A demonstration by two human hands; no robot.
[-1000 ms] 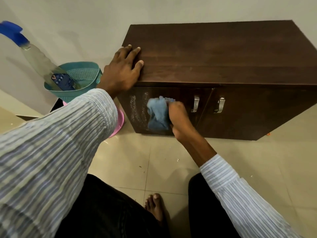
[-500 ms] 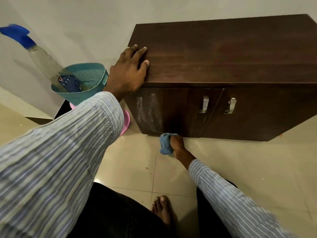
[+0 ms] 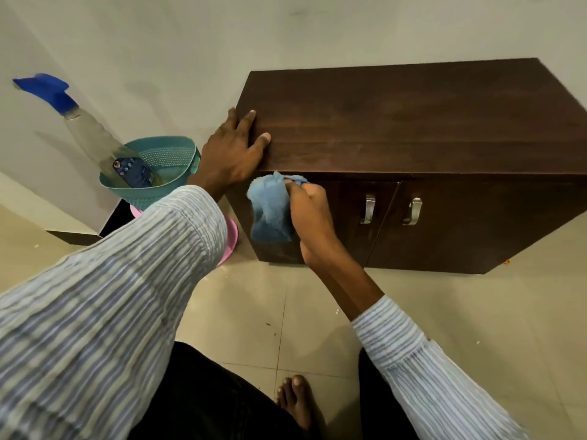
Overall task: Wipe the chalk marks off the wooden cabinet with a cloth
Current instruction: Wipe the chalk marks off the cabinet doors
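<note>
A dark brown wooden cabinet (image 3: 413, 122) stands against the wall, with two doors and metal handles (image 3: 368, 208). My left hand (image 3: 233, 154) rests flat on the cabinet's top left corner, fingers straight. My right hand (image 3: 309, 217) grips a bunched blue cloth (image 3: 270, 211) and holds it against the upper part of the left door. The cloth and hand cover the stretch of door where the chalk marks lie, so no marks show now.
A teal basket (image 3: 178, 154) with a spray bottle (image 3: 85, 128) leaning in it sits left of the cabinet, over something pink (image 3: 230, 236). Beige floor tiles (image 3: 444, 312) spread in front. My bare foot (image 3: 297, 401) is below.
My right hand, low by the floor with the cloth half a second ago, has come back up to the top of the left door. The chalk streaks seen then are now covered.
</note>
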